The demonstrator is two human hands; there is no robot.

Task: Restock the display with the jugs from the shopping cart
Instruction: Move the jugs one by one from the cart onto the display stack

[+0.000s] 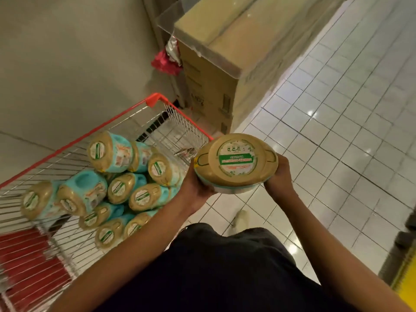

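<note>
I hold one jug (pixel 236 162) upright in front of me, above the tiled floor; its gold lid with a green and white label faces the camera and a thin turquoise rim shows below. My left hand (pixel 194 184) grips its left side and my right hand (pixel 280 176) grips its right side. To the left stands the shopping cart (pixel 126 111) with a red rim and wire walls. Several more turquoise jugs with gold lids (pixel 108 185) lie piled on their sides inside it. The display is not clearly in view.
Stacked cardboard boxes (pixel 209 86) under a clear sheet stand beyond the cart against the beige wall. A red bag (pixel 164 61) hangs beside them. White floor tiles (pixel 337 131) spread to the right. A yellow and dark object (pixel 405 266) sits at the right edge.
</note>
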